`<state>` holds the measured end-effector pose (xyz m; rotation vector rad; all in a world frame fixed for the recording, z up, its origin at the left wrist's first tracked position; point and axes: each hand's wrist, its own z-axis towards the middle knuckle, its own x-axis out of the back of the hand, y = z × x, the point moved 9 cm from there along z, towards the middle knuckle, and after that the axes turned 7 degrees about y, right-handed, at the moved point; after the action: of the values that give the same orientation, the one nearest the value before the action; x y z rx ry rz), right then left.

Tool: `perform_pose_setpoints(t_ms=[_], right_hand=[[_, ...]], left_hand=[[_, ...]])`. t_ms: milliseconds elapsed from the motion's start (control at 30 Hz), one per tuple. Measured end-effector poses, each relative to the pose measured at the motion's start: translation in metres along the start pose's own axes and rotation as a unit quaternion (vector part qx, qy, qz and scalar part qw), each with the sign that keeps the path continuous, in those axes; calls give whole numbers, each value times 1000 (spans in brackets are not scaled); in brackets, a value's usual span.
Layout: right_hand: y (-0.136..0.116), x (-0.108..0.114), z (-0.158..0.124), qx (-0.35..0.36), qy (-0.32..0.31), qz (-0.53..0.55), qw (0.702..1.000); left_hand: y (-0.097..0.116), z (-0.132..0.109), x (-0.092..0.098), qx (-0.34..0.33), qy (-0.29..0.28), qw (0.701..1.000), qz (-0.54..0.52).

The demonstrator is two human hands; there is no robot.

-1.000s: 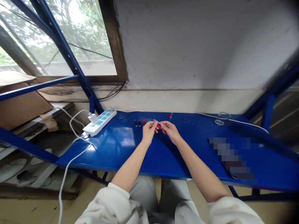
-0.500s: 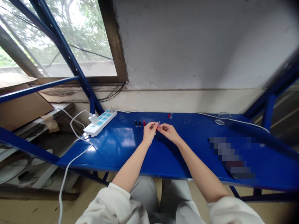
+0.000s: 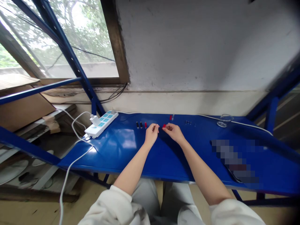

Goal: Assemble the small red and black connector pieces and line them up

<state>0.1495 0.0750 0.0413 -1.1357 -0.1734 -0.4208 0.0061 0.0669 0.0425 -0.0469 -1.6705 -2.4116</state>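
My left hand [image 3: 152, 134] is over the middle of the blue table, thumb and fingertips pinched together; what sits between them is too small to make out. Just to its right, apart by a small gap, my right hand [image 3: 173, 132] pinches a small red piece [image 3: 164, 126] at its fingertips. Left of the hands, a black cylinder [image 3: 137, 125], another black cylinder [image 3: 141, 125] and a red cylinder [image 3: 145, 125] form a short row, with pale lower ends. Behind my right hand lie a red piece [image 3: 170, 117] and a clear tube [image 3: 173, 117].
Several tiny parts [image 3: 187, 122] lie toward the back right, near a clear round container [image 3: 222, 124]. A white power strip [image 3: 102, 124] with a plugged-in adapter and cable is on the left. A blurred-out dark object [image 3: 231, 161] rests on the right of the table [image 3: 126, 157].
My hands were together at a red piece with a clear part beside it; now they have come slightly apart, the red piece at my right fingertips. The view has shifted slightly.
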Motion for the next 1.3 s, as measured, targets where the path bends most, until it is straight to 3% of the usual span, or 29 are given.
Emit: perform_pose_setpoints(t_ms=[100,267,500,733,1133,1200,1300], right_hand=[[23,31,14,-53,86,-80,992],[50,46,34,-80,71,-209,972],[69,33,51,-45,66,-253,964],[74,27,59,-50,67,-293,952],[84,40,58,-95,42,-323,941],[84,41,57,-93,42,-337,936],[85,41,57,-96,42,-356,929]], left_hand=[[15,-7,-5,-94,-25,988,117],[24,-18,-16,-163,-73,963,203],[17,-21,-27,-161,-126,940,275],[16,-23,-30,-146,-142,944,258],[20,-26,-32,-167,-147,938,265],[19,-24,-29,-159,-134,941,265],[14,-15,-13,-129,-64,952,270]])
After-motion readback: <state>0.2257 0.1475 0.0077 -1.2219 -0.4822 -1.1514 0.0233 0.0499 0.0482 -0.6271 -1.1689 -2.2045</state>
